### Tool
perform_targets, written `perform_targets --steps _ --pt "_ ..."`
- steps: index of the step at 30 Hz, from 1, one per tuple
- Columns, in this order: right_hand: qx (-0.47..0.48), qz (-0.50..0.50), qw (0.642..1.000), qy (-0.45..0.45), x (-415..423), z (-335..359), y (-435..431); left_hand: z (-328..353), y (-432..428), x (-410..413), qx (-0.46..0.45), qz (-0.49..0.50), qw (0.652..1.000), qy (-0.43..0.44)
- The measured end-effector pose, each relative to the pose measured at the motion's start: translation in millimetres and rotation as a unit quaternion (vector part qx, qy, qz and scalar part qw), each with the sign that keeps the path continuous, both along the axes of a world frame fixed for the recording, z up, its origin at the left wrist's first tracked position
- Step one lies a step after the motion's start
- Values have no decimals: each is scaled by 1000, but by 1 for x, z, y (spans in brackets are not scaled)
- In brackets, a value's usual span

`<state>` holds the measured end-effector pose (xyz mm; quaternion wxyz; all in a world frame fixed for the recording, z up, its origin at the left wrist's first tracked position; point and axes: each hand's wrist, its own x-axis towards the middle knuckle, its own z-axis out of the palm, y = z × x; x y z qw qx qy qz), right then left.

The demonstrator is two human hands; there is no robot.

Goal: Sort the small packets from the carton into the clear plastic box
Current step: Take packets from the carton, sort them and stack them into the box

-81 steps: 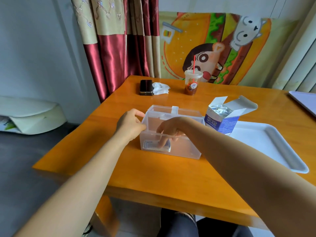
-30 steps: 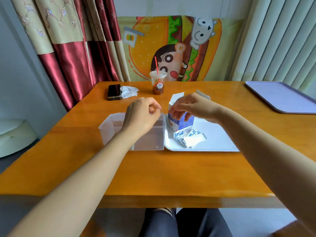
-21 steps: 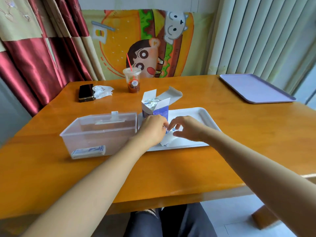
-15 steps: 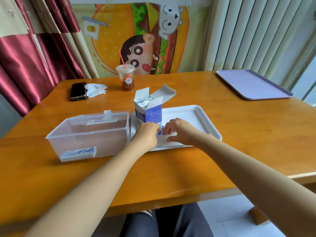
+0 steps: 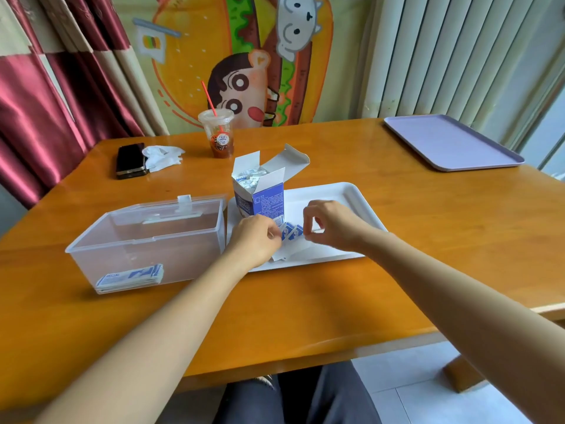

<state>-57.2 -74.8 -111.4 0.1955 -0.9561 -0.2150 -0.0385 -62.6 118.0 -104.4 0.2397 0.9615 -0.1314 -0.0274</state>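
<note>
A person's left hand (image 5: 256, 237) pinched a few small blue-and-white packets (image 5: 292, 232) lying just in front of the open carton (image 5: 260, 194), while the right hand (image 5: 333, 228), fingers curled narrow, met their other edge; whether it truly gripped them could not be told. Carton and loose packets shared a white tray (image 5: 345, 191), apparently to keep spilled pieces together while they were squared into a bundle. Just left of the carton on the worktop (image 5: 428, 240), the clear plastic box (image 5: 146, 237) held one flat stack (image 5: 131, 276), and more packets filled the carton, suggesting the sorting was at an early stage.
</note>
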Motion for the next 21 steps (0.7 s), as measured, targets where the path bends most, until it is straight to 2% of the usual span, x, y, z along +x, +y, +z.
perform_targets --steps 4,7,10,14,16,21 --pt "-10 3 1000 24 1 -13 5 -4 -2 -4 42 3 999 -7" --pt "46 -25 998 31 1 -5 0 -5 -2 -4 52 6 999 -9" --pt "88 -24 992 85 1 7 -7 -4 -1 -2 56 8 998 -2" --pt "48 13 987 151 0 12 -4 -5 -1 -2 40 13 999 3" --pt "21 26 991 126 -1 10 -1 -4 -1 -2 29 12 1000 1" --pt "-5 62 998 -9 -2 0 2 -4 -1 1 -59 -36 997 36"
